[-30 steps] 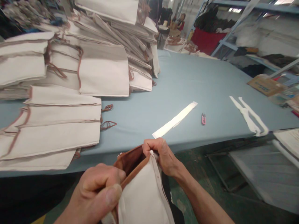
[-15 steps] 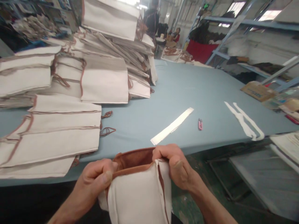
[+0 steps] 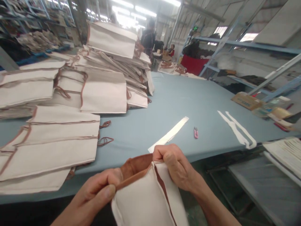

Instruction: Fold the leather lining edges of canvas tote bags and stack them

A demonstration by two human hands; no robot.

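Canvas bag (image 3: 145, 197): off-white, held up between both hands at the bottom of the view, in front of the table's near edge, mouth upward and partly open

Brown lining (image 3: 135, 168): visible inside the mouth and turned over as a rim; a brown seam (image 3: 166, 191) runs down the front (lower end cut off by the frame)

Left hand (image 3: 94, 191): narrow pinch on the rim's left side, thumb on top

Right hand (image 3: 175, 166): narrow grip, fingers curled over the right corner of the mouth

Handling: judged sound; an even pull from both corners should keep the rim flat and the seam straight

Cutting table (image 3: 178, 94): pale blue cover; a cream fabric strip (image 3: 169, 133), pink-handled snips (image 3: 195, 132) and forked white straps (image 3: 236, 130) lie apart on it

Left side: stacked canvas bags (image 3: 51, 147) with brown trim, loose brown cords (image 3: 105, 142) just beside them, and a taller pile (image 3: 103, 94) behind

Right side: cardboard box (image 3: 246, 101) past the table's edge

Far end: red bin (image 3: 192, 65), blue metal shelving (image 3: 246, 44), a standing person (image 3: 148, 39) and a seated person (image 3: 171, 50), whose hands are too small to make out
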